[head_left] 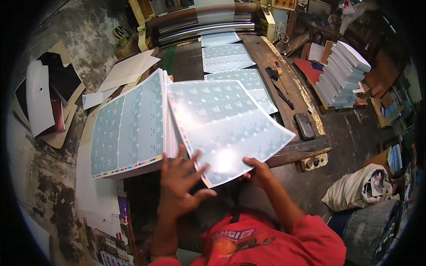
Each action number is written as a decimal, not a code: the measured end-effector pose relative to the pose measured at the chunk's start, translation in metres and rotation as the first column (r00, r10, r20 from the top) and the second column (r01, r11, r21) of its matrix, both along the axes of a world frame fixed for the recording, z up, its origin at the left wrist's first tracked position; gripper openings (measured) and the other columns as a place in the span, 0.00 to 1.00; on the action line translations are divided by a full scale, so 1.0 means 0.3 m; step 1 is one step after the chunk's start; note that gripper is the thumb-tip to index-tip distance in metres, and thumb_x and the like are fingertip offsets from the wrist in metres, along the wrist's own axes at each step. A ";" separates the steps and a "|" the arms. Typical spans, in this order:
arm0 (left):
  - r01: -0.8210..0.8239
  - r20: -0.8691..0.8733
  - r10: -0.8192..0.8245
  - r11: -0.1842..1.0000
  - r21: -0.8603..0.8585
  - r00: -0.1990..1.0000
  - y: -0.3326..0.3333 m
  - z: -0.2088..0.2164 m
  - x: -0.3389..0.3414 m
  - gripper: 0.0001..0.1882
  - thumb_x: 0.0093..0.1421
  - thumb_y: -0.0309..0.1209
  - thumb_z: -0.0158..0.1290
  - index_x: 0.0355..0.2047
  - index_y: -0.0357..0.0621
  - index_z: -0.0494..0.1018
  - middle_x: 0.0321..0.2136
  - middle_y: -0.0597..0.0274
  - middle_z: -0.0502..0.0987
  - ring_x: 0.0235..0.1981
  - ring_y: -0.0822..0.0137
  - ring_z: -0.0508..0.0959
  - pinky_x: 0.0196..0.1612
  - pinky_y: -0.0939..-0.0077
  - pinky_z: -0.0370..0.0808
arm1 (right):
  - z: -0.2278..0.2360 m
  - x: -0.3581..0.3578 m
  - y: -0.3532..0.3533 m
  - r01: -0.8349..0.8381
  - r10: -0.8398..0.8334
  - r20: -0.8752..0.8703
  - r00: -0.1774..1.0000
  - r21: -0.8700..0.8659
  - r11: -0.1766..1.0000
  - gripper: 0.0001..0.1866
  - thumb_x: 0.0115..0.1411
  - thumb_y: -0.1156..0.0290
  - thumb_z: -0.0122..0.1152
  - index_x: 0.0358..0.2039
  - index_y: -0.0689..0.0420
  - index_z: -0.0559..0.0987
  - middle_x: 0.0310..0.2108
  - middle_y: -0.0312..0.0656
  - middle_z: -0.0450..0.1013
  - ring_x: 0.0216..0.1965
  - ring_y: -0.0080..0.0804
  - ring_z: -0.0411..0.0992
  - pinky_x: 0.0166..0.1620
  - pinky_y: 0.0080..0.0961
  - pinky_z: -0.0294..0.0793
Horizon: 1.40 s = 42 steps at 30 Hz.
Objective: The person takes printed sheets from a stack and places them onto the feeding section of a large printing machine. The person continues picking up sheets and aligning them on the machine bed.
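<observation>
While the right hand [259, 173] pinches its lower right edge, the printed sheet [226, 119] spreads broad and glossy across the centre of the frame, catching a bright glare near its bottom! Thumb on top, the other fingers tucked underneath, mostly hidden: that's the grip. Over to the left hand [182, 181], just below centre, and it's wide open, fingers fanned, palm free, the tips overlapping the sheet's lower left edge; whether they actually touch it, I cannot tell.

Just beside that sheet, left of centre, rises the tall stack [128, 124], its top face in matching pale teal and blue, with a strip of coloured patches along the lower border. Contact between the two is impossible to judge from this angle.

Look to the top centre: 3 more sheets [228, 57] run in a line down the work table [288, 97] from the metal rollers [204, 29], the nearest partly covered by the held sheet. Right of centre, a dark case [304, 126] sits near the table's edge. Upper right, a leaning paper pile [341, 75]; lower right, a stuffed pale sack [355, 188]. And at the bottom, a bright red shirt [266, 244] fills the frame!
</observation>
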State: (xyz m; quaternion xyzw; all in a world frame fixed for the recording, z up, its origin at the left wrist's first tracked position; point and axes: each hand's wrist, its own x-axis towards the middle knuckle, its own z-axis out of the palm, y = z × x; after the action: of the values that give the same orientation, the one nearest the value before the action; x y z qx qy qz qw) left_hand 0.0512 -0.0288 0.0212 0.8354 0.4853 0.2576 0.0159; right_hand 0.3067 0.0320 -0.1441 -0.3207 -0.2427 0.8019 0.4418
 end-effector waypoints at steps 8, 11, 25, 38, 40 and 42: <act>-0.432 0.066 0.428 0.883 0.181 0.901 0.081 -0.087 -0.189 0.26 0.58 0.47 0.58 0.51 0.44 0.75 0.54 0.56 0.75 0.61 0.52 0.68 0.63 0.54 0.59 | -0.296 0.030 -0.227 0.040 -0.011 0.117 0.993 -0.244 0.969 0.22 0.66 0.55 0.54 0.48 0.62 0.69 0.26 0.46 0.73 0.22 0.29 0.68 0.34 0.35 0.78; -0.453 0.138 0.432 0.859 0.240 0.891 0.088 -0.122 -0.200 0.21 0.58 0.41 0.60 0.49 0.45 0.77 0.49 0.58 0.79 0.56 0.52 0.74 0.59 0.56 0.64 | -0.282 0.014 -0.233 0.070 -0.043 0.110 0.993 -0.250 0.966 0.24 0.67 0.52 0.51 0.49 0.61 0.68 0.27 0.48 0.74 0.22 0.29 0.68 0.35 0.36 0.78; -0.586 0.536 0.398 0.774 0.239 0.745 0.144 -0.207 -0.221 0.14 0.61 0.39 0.59 0.33 0.39 0.81 0.29 0.53 0.82 0.32 0.53 0.79 0.38 0.66 0.74 | -0.267 -0.022 0.012 0.311 -0.294 0.153 0.944 -0.104 0.945 0.32 0.69 0.44 0.39 0.43 0.67 0.70 0.34 0.50 0.74 0.28 0.32 0.73 0.42 0.39 0.78; -0.629 0.446 0.533 0.772 0.090 0.719 0.119 -0.131 -0.161 0.12 0.65 0.32 0.54 0.42 0.37 0.79 0.39 0.54 0.82 0.42 0.62 0.80 0.48 0.68 0.73 | -0.235 -0.217 0.025 0.277 -0.364 0.419 0.832 0.256 0.926 0.34 0.67 0.57 0.50 0.69 0.53 0.51 0.61 0.51 0.63 0.53 0.38 0.69 0.54 0.36 0.72; -0.621 0.371 0.545 0.774 0.122 0.752 0.112 -0.131 -0.165 0.12 0.64 0.33 0.55 0.42 0.39 0.79 0.40 0.55 0.82 0.45 0.60 0.79 0.50 0.66 0.72 | -0.209 -0.263 0.141 -0.094 -0.329 0.660 0.675 0.520 0.849 0.32 0.67 0.55 0.49 0.68 0.54 0.57 0.64 0.51 0.59 0.62 0.42 0.61 0.62 0.38 0.62; -0.601 0.349 0.536 0.792 0.107 0.769 0.115 -0.133 -0.169 0.13 0.63 0.36 0.57 0.43 0.42 0.80 0.42 0.57 0.81 0.50 0.58 0.77 0.52 0.64 0.70 | -0.159 -0.306 0.274 -0.401 -0.426 0.793 0.436 0.595 0.697 0.33 0.68 0.50 0.45 0.67 0.54 0.58 0.67 0.49 0.56 0.67 0.45 0.53 0.66 0.44 0.52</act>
State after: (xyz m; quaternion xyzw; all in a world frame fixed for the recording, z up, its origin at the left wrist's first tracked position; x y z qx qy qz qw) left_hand 0.0006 0.0057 -0.0187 0.5954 0.6776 0.4244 -0.0790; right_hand 0.2150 0.1142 -0.1917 -0.4971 -0.7269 0.3350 0.3351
